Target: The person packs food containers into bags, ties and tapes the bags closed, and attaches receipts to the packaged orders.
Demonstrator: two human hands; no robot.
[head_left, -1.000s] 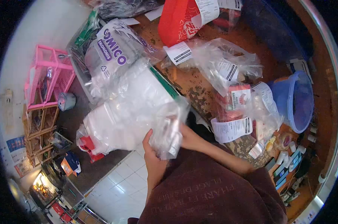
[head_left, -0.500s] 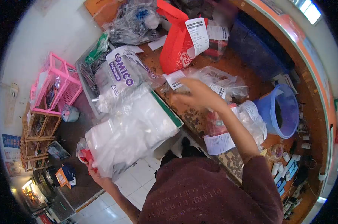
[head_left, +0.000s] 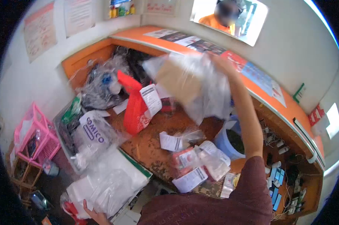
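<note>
My right hand (head_left: pixel 219 63), raised over the counter's far edge, is closed on a clear plastic bag (head_left: pixel 214 90) that is smeared by motion. A flat brown packet (head_left: pixel 180 79) shows in or against this bag. Low in the view, my left hand (head_left: pixel 95 215) has a finger stretched out at the edge of a stack of white plastic bags (head_left: pixel 113 183). Just left of it is a red object, perhaps a tape dispenser (head_left: pixel 70 210), partly wrapped in clear plastic. Beneath my right arm lie clear-bagged items (head_left: pixel 186 157) with paper slips.
A red bag (head_left: pixel 135 112) with a printed slip (head_left: pixel 151 98) stands on the brown counter (head_left: pixel 147 150). Near my right arm is a blue bucket (head_left: pixel 227 140). Pink baskets (head_left: pixel 36 138) and a printed plastic pack (head_left: pixel 92 131) are on the left. Behind a window stands a person in orange (head_left: pixel 214 24).
My right hand has gone from the slips on the counter up to the far edge and now holds the clear bag. The view has tilted up. My left hand stays by the white bags.
</note>
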